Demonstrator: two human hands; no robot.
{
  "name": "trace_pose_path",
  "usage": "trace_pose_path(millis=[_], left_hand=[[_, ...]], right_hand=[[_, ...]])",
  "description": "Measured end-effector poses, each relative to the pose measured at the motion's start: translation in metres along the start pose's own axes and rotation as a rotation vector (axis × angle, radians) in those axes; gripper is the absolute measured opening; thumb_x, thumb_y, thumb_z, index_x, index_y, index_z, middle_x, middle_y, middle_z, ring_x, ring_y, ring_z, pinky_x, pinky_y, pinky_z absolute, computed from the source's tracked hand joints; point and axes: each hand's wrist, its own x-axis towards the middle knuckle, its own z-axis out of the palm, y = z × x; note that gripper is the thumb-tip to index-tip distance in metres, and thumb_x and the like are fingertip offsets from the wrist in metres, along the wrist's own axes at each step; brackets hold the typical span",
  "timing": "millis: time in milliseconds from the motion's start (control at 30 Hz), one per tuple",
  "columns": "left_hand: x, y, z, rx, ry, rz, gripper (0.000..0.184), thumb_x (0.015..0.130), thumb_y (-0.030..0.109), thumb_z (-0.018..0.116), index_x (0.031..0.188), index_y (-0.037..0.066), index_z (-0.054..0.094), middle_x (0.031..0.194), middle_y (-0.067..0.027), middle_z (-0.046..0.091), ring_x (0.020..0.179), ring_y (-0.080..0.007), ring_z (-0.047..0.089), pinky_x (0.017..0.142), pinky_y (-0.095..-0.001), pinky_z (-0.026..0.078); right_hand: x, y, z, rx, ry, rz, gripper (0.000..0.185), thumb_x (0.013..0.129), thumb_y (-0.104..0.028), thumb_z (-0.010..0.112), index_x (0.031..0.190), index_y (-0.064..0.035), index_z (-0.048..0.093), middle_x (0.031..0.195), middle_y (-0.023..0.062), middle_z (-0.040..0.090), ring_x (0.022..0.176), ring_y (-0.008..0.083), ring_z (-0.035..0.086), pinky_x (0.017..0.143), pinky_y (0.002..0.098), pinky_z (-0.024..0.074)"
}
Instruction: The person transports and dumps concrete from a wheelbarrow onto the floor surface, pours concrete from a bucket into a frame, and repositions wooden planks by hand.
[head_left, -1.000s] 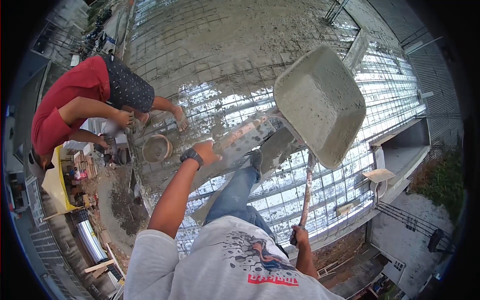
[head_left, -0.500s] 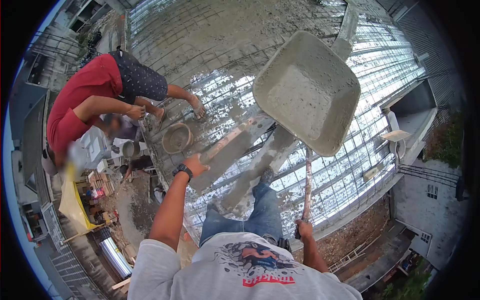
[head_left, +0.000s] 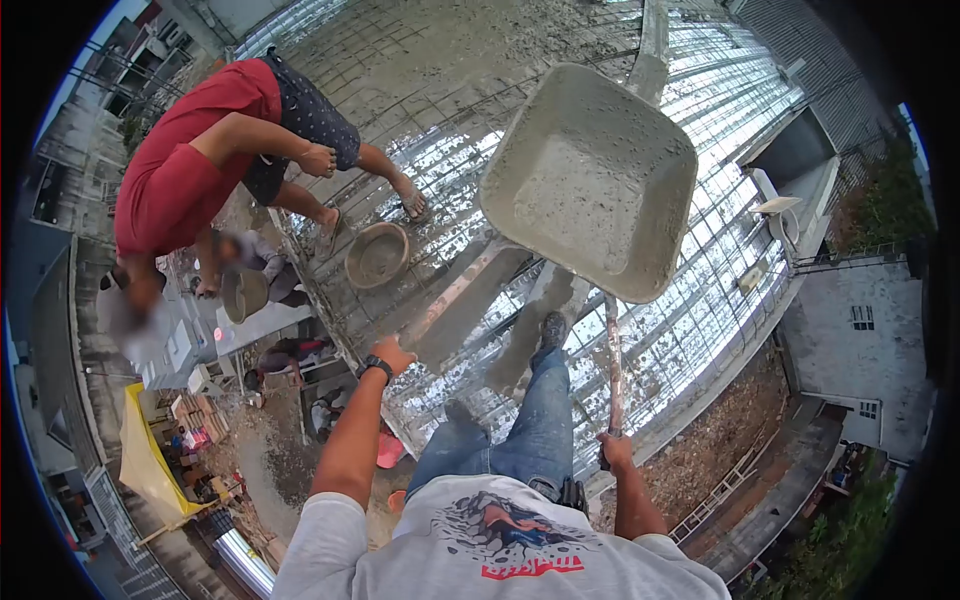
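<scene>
Wheelbarrow (head_left: 590, 195) is smeared grey inside. Left hand (head_left: 394, 356) and right hand (head_left: 616, 451) each wrap around a handle (head_left: 614, 375).

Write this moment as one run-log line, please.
left hand: gripping left handle | right hand: gripping right handle | wheelbarrow: coated grey inside | co-worker: bent over | bucket: between co-worker and wheelbarrow

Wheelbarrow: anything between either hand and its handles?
Nothing visible: the left hand is on the left handle of the wheelbarrow, the right hand on the right handle. The round bucket sits off to the left, outside both grips.
</scene>
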Motion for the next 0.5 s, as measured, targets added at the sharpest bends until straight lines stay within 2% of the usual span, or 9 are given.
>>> trace_pose_path(millis=[100, 133, 167, 200, 267, 333, 400, 433, 500], left_hand=[[-0.033, -0.046, 0.03, 0.037, -0.026, -0.102, 0.068, 0.064, 0.043, 0.07, 0.115, -0.001, 0.058, 0.111, -0.0245, 0.061, 0.104, -0.0357, 0.06, 0.09, -0.0403, 0.049], [-0.046, -0.057, 0.032, 0.048, -0.052, -0.105, 0.067, 0.064, 0.043, 0.07, 0.114, -0.001, 0.058, 0.111, -0.0245, 0.061, 0.105, -0.0353, 0.06, 0.09, -0.0405, 0.049], [-0.045, -0.085, 0.045, 0.023, -0.204, -0.113, 0.083, 0.064, 0.043, 0.073, 0.125, -0.006, 0.047, 0.114, -0.0282, 0.058, 0.106, -0.0382, 0.058, 0.09, -0.0399, 0.047], [-0.08, -0.074, 0.033, 0.048, -0.186, -0.164, 0.082, 0.064, 0.042, 0.074, 0.124, -0.008, 0.047, 0.117, -0.0286, 0.056, 0.108, -0.0384, 0.057, 0.092, -0.0405, 0.046], [-0.092, -0.135, 0.075, 0.028, -0.125, -0.174, 0.083, 0.063, 0.042, 0.075, 0.123, -0.008, 0.049, 0.116, -0.029, 0.057, 0.108, -0.0384, 0.057, 0.092, -0.0408, 0.046], [-0.128, -0.161, 0.083, 0.081, -0.116, -0.189, 0.074, 0.065, 0.045, 0.072, 0.114, -0.007, 0.055, 0.116, -0.0289, 0.057, 0.109, -0.038, 0.056, 0.093, -0.0422, 0.046], [-0.163, -0.164, 0.069, 0.064, -0.18, -0.232, 0.072, 0.065, 0.045, 0.074, 0.112, -0.007, 0.057, 0.114, -0.0281, 0.058, 0.107, -0.0377, 0.057, 0.091, -0.0419, 0.047], [-0.183, -0.155, 0.045, 0.033, -0.229, -0.246, 0.071, 0.065, 0.044, 0.075, 0.111, -0.006, 0.057, 0.113, -0.0275, 0.059, 0.106, -0.0374, 0.058, 0.09, -0.0418, 0.048], [-0.19, -0.211, 0.069, 0.146, -0.18, -0.288, 0.072, 0.064, 0.044, 0.076, 0.112, -0.006, 0.057, 0.111, -0.0264, 0.06, 0.104, -0.0372, 0.059, 0.089, -0.042, 0.049]], right_hand=[[-0.042, 0.04, 0.012, -0.037, 0.08, 0.024, 0.025, 0.076, -0.01, 0.067, 0.059, -0.0069, 0.048, 0.048, 0.0028, 0.046, 0.037, 0.0144, 0.044, 0.034, 0.0315, 0.0329], [-0.087, 0.018, 0.016, 0.056, 0.068, -0.031, 0.026, 0.074, -0.012, 0.069, 0.057, -0.0061, 0.049, 0.048, 0.0032, 0.047, 0.036, 0.0143, 0.043, 0.035, 0.0321, 0.0321], [-0.098, 0.03, 0.015, 0.042, 0.054, 0.057, 0.024, 0.073, -0.012, 0.069, 0.058, -0.005, 0.051, 0.049, 0.004, 0.048, 0.037, 0.0142, 0.045, 0.037, 0.0324, 0.0339], [-0.108, 0.048, 0.014, 0.008, 0.057, 0.061, 0.024, 0.073, -0.013, 0.069, 0.059, -0.0035, 0.052, 0.049, 0.0045, 0.049, 0.039, 0.015, 0.046, 0.038, 0.0335, 0.0356], [-0.145, 0.07, 0.023, -0.098, 0.089, 0.04, 0.024, 0.073, -0.015, 0.068, 0.06, -0.0003, 0.053, 0.052, 0.0058, 0.051, 0.043, 0.0178, 0.049, 0.041, 0.0358, 0.0381], [-0.194, 0.063, 0.023, -0.279, 0.145, -0.042, 0.025, 0.074, -0.016, 0.068, 0.063, 0.0033, 0.056, 0.054, 0.0075, 0.053, 0.048, 0.0216, 0.053, 0.044, 0.0384, 0.0397], [-0.175, 0.195, 0.034, -0.264, 0.15, -0.084, 0.022, 0.074, -0.018, 0.068, 0.081, 0.0033, 0.064, 0.063, 0.0109, 0.061, 0.052, 0.0227, 0.057, 0.05, 0.0401, 0.0436], [-0.176, 0.223, 0.04, -0.279, 0.124, -0.065, 0.023, 0.074, -0.018, 0.067, 0.081, 0.0033, 0.064, 0.063, 0.0111, 0.061, 0.053, 0.0229, 0.058, 0.05, 0.0402, 0.0437], [-0.194, 0.238, 0.053, -0.312, 0.083, 0.018, 0.023, 0.075, -0.018, 0.067, 0.081, 0.0034, 0.064, 0.063, 0.0116, 0.061, 0.054, 0.0233, 0.058, 0.05, 0.0402, 0.044]])
